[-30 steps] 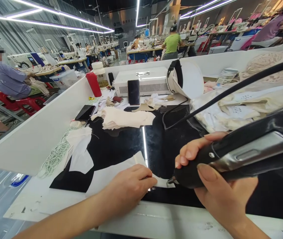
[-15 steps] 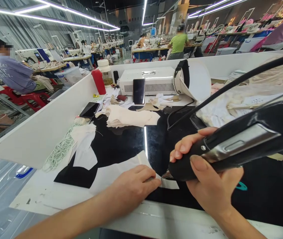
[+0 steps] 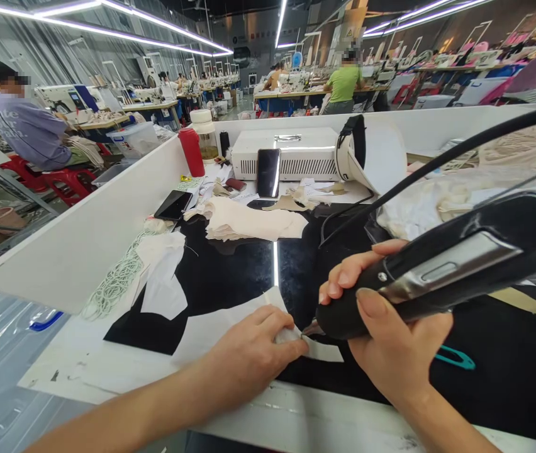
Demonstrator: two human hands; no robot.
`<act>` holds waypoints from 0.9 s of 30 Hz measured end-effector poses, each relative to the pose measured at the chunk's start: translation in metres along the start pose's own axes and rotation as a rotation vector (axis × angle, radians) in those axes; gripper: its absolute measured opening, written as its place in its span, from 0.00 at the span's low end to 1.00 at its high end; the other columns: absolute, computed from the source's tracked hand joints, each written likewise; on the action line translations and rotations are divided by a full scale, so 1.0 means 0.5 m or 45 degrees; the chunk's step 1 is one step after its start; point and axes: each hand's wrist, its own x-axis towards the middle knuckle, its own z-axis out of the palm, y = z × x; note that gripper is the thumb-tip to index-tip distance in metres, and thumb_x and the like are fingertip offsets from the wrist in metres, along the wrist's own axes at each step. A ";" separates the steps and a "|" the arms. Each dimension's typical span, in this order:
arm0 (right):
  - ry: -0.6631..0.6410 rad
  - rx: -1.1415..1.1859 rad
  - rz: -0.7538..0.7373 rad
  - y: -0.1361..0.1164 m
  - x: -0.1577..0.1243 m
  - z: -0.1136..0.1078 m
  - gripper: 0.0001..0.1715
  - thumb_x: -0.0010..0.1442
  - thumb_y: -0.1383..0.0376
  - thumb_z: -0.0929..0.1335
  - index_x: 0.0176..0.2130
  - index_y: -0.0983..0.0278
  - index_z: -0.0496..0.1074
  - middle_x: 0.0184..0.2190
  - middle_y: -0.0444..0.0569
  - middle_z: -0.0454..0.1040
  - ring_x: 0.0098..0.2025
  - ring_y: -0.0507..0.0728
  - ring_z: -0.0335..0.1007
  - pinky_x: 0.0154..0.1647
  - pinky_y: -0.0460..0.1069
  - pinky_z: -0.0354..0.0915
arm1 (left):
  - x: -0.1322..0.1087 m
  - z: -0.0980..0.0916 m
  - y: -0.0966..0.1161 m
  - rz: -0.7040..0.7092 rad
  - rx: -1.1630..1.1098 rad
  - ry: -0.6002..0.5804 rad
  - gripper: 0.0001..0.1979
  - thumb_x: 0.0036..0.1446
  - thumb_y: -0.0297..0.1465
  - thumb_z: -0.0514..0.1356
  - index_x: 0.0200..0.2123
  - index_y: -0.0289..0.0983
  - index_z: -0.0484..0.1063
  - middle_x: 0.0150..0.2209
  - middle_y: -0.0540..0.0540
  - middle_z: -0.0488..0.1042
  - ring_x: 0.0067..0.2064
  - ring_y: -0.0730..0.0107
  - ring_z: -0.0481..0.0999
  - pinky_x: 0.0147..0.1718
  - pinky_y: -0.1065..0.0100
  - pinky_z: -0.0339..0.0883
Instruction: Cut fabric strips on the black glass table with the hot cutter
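My right hand (image 3: pixel 390 330) is wrapped round a thick black and silver corded hand tool (image 3: pixel 452 270), whose narrow metal tip points left. That tip sits right beside the fingertips of my left hand (image 3: pixel 258 340), at the edge of a white fabric piece (image 3: pixel 218 327). Fingers and thumb of the left hand pinch a raised fold of this fabric. A narrow strip of it runs on to the right, below the tool. Exactly where the tip meets the cloth is hard to see.
Beige fabric pieces (image 3: pixel 253 220) lie stacked on the black sheet (image 3: pixel 230 270). White pieces (image 3: pixel 167 283) and pale green cord (image 3: pixel 117 283) are at left. Behind stand a phone (image 3: pixel 268 173), white box (image 3: pixel 291 151) and red cup (image 3: pixel 191 153). A teal clip (image 3: pixel 459 357) lies at right.
The tool and my right hand have shifted slightly left, and the fabric bulges up more between my left fingers. More of the teal clip shows. The whole view has moved a little.
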 end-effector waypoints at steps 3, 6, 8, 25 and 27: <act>0.014 -0.033 0.028 0.000 0.001 0.002 0.20 0.63 0.62 0.79 0.50 0.55 0.72 0.33 0.41 0.75 0.30 0.55 0.74 0.31 0.53 0.74 | -0.001 0.004 0.000 0.001 -0.001 0.013 0.14 0.72 0.22 0.57 0.53 0.39 0.78 0.51 0.39 0.73 0.52 0.60 0.75 0.54 0.62 0.77; 0.029 -0.023 0.033 -0.005 0.004 0.006 0.20 0.62 0.61 0.79 0.49 0.55 0.73 0.32 0.41 0.74 0.29 0.56 0.73 0.30 0.53 0.73 | -0.002 0.003 0.001 -0.011 -0.010 0.038 0.14 0.72 0.22 0.57 0.52 0.39 0.79 0.50 0.38 0.72 0.53 0.59 0.75 0.54 0.62 0.77; 0.048 -0.019 0.028 -0.005 0.007 0.008 0.20 0.61 0.60 0.80 0.49 0.55 0.73 0.32 0.42 0.74 0.29 0.56 0.73 0.30 0.53 0.73 | -0.003 0.002 0.001 -0.017 -0.017 0.048 0.14 0.71 0.21 0.57 0.51 0.39 0.79 0.50 0.38 0.72 0.52 0.59 0.75 0.53 0.62 0.77; 0.112 -0.051 0.073 -0.022 0.021 0.008 0.24 0.57 0.63 0.81 0.49 0.55 0.73 0.32 0.39 0.77 0.28 0.54 0.74 0.30 0.52 0.74 | 0.008 -0.036 -0.018 -0.066 -0.074 0.013 0.12 0.76 0.26 0.55 0.56 0.36 0.75 0.53 0.39 0.77 0.53 0.62 0.78 0.55 0.60 0.78; 0.110 -0.069 0.079 -0.032 0.019 -0.001 0.25 0.57 0.63 0.81 0.50 0.55 0.73 0.32 0.40 0.77 0.28 0.55 0.73 0.29 0.53 0.74 | 0.017 -0.044 -0.023 -0.029 -0.034 0.007 0.10 0.77 0.27 0.55 0.53 0.35 0.76 0.51 0.39 0.77 0.54 0.61 0.78 0.56 0.60 0.78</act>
